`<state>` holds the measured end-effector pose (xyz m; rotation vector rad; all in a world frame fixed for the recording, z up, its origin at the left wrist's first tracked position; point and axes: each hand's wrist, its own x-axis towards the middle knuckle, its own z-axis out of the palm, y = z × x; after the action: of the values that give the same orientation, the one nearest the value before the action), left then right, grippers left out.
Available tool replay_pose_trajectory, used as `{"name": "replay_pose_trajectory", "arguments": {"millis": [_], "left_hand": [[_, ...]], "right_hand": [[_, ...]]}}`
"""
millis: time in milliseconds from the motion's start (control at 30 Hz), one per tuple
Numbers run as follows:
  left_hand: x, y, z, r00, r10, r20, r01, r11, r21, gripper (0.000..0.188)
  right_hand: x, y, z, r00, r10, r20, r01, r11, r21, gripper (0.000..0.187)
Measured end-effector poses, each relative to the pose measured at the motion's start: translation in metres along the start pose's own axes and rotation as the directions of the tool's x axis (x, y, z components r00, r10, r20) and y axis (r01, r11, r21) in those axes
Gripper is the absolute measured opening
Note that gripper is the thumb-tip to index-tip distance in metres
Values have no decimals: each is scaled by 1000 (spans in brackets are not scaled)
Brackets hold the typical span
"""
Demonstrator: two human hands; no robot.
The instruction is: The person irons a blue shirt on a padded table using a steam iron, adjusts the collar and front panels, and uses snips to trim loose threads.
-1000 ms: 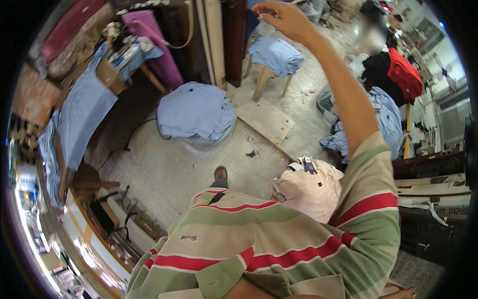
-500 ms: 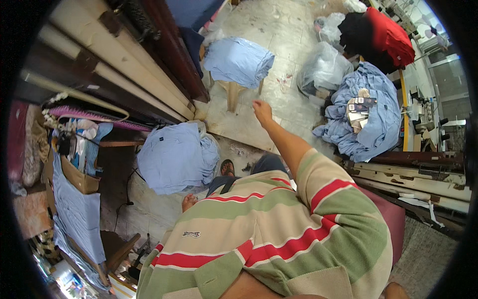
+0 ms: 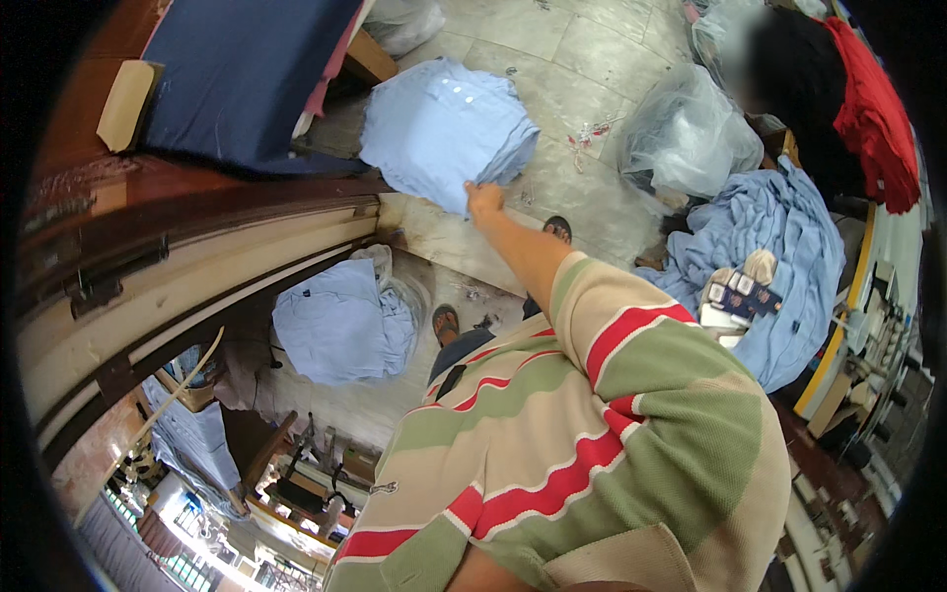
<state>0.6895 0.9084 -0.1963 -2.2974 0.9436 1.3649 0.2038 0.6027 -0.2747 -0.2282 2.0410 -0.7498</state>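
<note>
Having hung short of the light-blue cloth pile (image 3: 444, 128) half a second ago, our right hand (image 3: 485, 200) now meets its near edge, fingers curled in, though we cannot tell whether they have hold of it. Left of our sandalled feet (image 3: 446, 324), a second blue pile (image 3: 335, 321) sits on the floor (image 3: 395, 419). Off to our right are a clear plastic bag (image 3: 686, 133) and, just nearer us, a crumpled blue heap (image 3: 779, 232) bearing dark tags (image 3: 764, 298).

Right arm (image 3: 538, 255) stretched forward, nearly straight; right hand (image 3: 484, 200) seemingly pinching.
</note>
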Motion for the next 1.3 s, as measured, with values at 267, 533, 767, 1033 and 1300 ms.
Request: {"name": "replay_pose_trajectory", "arguments": {"millis": [267,533,767,1033,1300], "left_hand": [[12,247,53,873,484,-55,-473,815,-334,36],[-13,530,61,443,777,-448,-830,544,124,38],[-57,625,-34,380,607,-697,-919,160,-361,25],[-123,679,-81,220,588,-779,-947,-61,-314,22],[-166,693,-121,214,106,-971,-949,-211,-232,26]], "right_hand": [[-51,-53,-34,732,-378,567,572,793,-210,41],[-43,-150,-84,379,-561,736,753,649,107,45],[9,-209,-127,349,-884,311,936,346,-66,51],[98,-214,-110,489,-331,807,850,390,-354,43],[171,-336,-121,491,-497,715,663,746,64,21]]}}
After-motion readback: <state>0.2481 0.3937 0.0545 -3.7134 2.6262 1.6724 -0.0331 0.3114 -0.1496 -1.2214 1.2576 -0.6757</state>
